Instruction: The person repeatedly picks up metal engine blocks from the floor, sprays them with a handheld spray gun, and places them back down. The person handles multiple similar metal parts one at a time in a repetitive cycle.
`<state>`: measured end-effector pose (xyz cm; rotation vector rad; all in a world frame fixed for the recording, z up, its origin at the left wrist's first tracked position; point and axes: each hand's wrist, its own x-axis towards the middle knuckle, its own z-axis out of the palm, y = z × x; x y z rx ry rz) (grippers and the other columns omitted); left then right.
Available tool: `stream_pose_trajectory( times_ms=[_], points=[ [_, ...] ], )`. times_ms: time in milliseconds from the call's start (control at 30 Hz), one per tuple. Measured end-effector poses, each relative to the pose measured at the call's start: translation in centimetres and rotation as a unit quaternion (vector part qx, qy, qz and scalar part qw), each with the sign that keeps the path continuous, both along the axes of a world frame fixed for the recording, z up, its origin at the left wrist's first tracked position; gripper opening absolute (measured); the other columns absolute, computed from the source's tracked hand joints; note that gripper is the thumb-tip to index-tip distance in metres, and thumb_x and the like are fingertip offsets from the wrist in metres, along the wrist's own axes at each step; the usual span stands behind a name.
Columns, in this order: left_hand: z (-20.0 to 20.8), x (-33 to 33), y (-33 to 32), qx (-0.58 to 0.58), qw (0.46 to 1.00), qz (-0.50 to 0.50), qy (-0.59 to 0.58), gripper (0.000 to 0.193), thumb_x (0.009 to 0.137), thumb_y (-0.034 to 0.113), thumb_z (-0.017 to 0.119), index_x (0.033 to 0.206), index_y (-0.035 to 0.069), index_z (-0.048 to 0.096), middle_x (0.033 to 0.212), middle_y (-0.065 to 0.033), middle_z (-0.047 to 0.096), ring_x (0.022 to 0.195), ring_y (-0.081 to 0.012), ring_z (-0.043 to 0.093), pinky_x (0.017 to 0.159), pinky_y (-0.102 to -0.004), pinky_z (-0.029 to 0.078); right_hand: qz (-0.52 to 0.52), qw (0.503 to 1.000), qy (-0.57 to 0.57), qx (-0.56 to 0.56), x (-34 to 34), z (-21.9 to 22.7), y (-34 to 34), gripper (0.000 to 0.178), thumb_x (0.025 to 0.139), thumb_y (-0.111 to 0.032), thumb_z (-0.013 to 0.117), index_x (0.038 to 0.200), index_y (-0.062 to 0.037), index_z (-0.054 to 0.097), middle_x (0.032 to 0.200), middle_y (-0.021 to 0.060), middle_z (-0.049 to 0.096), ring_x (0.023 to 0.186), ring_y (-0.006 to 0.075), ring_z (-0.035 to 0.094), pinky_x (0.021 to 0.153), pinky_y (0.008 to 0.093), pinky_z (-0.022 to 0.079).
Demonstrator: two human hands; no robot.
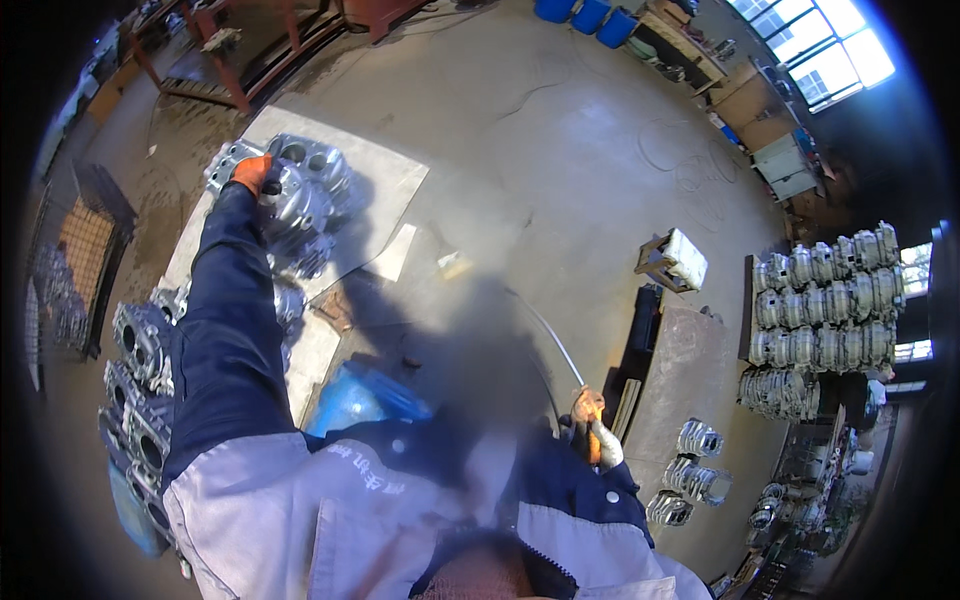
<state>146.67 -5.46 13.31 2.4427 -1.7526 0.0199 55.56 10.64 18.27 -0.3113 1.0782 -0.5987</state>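
My left arm reaches far out to a pile of silver metal castings with round openings. My left hand, in an orange glove, is closed on the edge of one casting at the top of the pile. The pile sits on a pale sheet. Close to my body on the right, my right hand, in a whitish and orange glove, is closed round an orange-handled tool with a long thin metal rod. That rod points forward and left, and its far end is blurred.
More castings are stacked beside my left arm. A blue container stands before me. Right of me are a bench with several castings, a small stool and a tall stack of castings. A wire cage stands far left.
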Motion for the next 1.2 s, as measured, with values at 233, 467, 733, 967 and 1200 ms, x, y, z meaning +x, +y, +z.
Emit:
stream_pose_trajectory(
  times_ms=[233,467,733,967,1200],
  points=[
    [5.2,-6.4,13.3,0.021,1.0,-0.004,-0.021,0.032,0.087,0.04,0.052,0.095,0.012,0.066,0.084,-0.0156,0.067,0.081,-0.0344,0.063,0.071,-0.0408,0.049,-0.005,0.994,-0.089,-0.059,3.5,-0.7,-5.2,0.057,0.095,-0.038,0.051,0.135,0.0005,0.04,0.131,0.0127,0.051,0.119,0.0231,0.051,0.103,0.0368,0.039],
    [10.2,-26.7,27.3,-0.043,0.919,0.17,0.352,0.04,0.074,0.032,0.078,0.101,0.006,0.065,0.085,-0.0101,0.069,0.074,-0.0198,0.064,0.069,-0.0317,0.05,0.185,0.971,-0.128,-0.084,11.7,4.4,-12.6,0.062,0.093,-0.049,0.05,0.133,-0.0027,0.043,0.121,0.0126,0.056,0.107,0.0279,0.056,0.092,0.0405,0.046],
    [3.0,-41.0,38.7,0.04,0.982,0.085,0.164,0.02,0.054,0.019,0.065,0.07,0.008,0.061,0.069,-0.0194,0.057,0.068,-0.0444,0.055,0.06,-0.051,0.045,0.435,0.89,-0.138,0.007,27.2,8.5,-17.0,0.055,0.096,-0.043,0.045,0.132,-0.0013,0.044,0.12,0.0134,0.057,0.102,0.0267,0.058,0.089,0.039,0.048],
    [0.0,-50.1,42.0,-0.013,0.97,0.239,0.049,0.005,0.067,0.007,0.057,0.068,0.005,0.053,0.062,-0.0158,0.052,0.065,-0.0357,0.055,0.075,-0.0437,0.046,0.736,0.612,-0.068,-0.281,38.7,7.0,-12.4,0.048,0.098,-0.047,0.04,0.12,-0.0105,0.062,0.077,0.0015,0.062,0.062,0.0065,0.048,0.058,0.0182,0.036],
    [1.1,-54.9,37.5,0.019,0.906,0.42,0.041,0.041,0.066,0.015,0.066,0.103,0.002,0.056,0.094,-0.0181,0.063,0.095,-0.037,0.057,0.085,-0.0438,0.044,0.797,0.332,-0.124,-0.49,37.9,10.2,-13.0,0.06,0.097,-0.052,0.035,0.116,-0.0007,0.061,0.093,0.0168,0.066,0.09,0.024,0.059,0.081,0.0352,0.044]
  ],
)
